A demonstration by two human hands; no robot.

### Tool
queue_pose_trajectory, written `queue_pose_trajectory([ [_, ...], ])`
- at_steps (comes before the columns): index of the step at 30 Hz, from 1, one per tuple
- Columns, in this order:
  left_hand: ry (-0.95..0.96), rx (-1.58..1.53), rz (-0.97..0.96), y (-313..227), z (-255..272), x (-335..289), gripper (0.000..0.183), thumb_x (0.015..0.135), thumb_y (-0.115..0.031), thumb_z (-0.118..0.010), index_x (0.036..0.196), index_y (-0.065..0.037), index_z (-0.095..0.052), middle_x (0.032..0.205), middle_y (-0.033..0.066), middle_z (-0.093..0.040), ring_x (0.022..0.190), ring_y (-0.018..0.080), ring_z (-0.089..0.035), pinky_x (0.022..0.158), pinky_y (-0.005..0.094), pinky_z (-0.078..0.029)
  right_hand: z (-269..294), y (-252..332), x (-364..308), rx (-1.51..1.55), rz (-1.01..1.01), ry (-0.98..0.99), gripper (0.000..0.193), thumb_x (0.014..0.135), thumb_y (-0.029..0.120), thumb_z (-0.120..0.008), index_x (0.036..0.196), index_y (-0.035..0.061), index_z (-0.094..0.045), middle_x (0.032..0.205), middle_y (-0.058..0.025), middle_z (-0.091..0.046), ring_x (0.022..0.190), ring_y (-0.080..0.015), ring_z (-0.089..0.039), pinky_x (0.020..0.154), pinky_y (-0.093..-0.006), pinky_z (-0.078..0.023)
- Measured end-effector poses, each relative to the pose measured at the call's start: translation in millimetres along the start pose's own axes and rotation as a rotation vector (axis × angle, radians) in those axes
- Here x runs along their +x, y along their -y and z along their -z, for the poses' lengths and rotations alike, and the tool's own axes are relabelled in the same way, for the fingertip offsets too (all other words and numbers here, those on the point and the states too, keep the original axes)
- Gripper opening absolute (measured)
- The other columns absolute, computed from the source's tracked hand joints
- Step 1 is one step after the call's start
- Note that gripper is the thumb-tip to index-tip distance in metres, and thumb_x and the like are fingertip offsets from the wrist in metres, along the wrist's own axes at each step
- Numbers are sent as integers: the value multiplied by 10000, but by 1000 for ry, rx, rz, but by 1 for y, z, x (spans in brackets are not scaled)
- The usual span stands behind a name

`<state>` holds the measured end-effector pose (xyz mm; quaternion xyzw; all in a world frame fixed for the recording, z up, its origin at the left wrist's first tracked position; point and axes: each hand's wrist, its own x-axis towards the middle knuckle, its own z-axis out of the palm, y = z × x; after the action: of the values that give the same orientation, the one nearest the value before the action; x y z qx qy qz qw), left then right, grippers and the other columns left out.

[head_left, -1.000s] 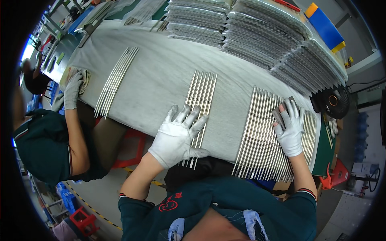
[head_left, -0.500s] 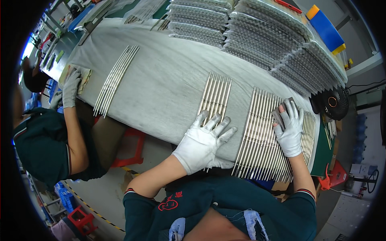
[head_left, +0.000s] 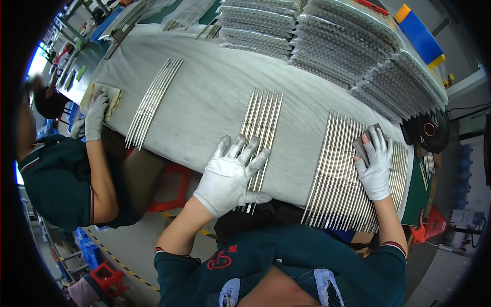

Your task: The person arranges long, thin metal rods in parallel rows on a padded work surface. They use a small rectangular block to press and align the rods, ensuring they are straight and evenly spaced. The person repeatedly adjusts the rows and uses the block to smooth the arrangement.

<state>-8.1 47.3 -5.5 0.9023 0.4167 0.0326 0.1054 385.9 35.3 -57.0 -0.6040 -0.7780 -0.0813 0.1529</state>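
My left hand [head_left: 227, 176], in a white glove, lies with fingers spread over a small group of shiny metal rods [head_left: 263, 115]. The palm covers the rods' near part, and their near ends poke out below it. Over a wide row of similar metal rods [head_left: 332, 169] on the right rests my right hand [head_left: 376, 163], also gloved, with two bare fingertips showing. Its thumb and fingers are closed on a flat grey block [head_left: 360, 151] that lies across the rods. Part of the block is hidden under the fingers.
Left on the pale cloth-covered table [head_left: 204, 92] lies another rod group [head_left: 153, 102], beside a co-worker's gloved hand [head_left: 95, 115] on a folded cloth [head_left: 113, 97]. Bubble-wrapped stacks [head_left: 342, 46] stand along the back. A black fan [head_left: 428, 130] sits at the right.
My left hand has slid left, and the small rod group under it has shifted left too, widening the gap to the wide row. My right hand stays with the grey block.
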Motion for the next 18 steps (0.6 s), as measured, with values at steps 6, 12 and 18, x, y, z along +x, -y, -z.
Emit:
queue_pose_trajectory([
  [6, -34, -68, -45, -13, -6, 7, 1009, 750, -723, -656, 1513, -103, -428, 1497, 251, -452, 1366, 473, -431, 1186, 600, -251, 2, 2, 2, 23, -13, 11, 569, 851, 273, -685, 1372, 85, -557, 1523, -194, -436, 1434, -410, -373, 1197, -669, -167],
  [12, -32, -66, -130, -36, -13, 22, 998, 749, -738, -649, 1498, -105, -458, 1507, 212, -463, 1379, 432, -438, 1191, 584, -255, 5, 4, 4, 25, -16, 15, 546, 830, 241, -701, 1327, 46, -584, 1496, -209, -454, 1423, -422, -378, 1197, -664, -171],
  [18, -18, -54, -150, -43, -16, 26, 1001, 758, -771, -609, 1496, -108, -469, 1517, 196, -461, 1391, 414, -438, 1198, 574, -247, 3, 2, 3, 21, -9, 8, 567, 819, 241, -714, 1340, 60, -580, 1506, -206, -448, 1433, -407, -368, 1200, -664, -160],
])
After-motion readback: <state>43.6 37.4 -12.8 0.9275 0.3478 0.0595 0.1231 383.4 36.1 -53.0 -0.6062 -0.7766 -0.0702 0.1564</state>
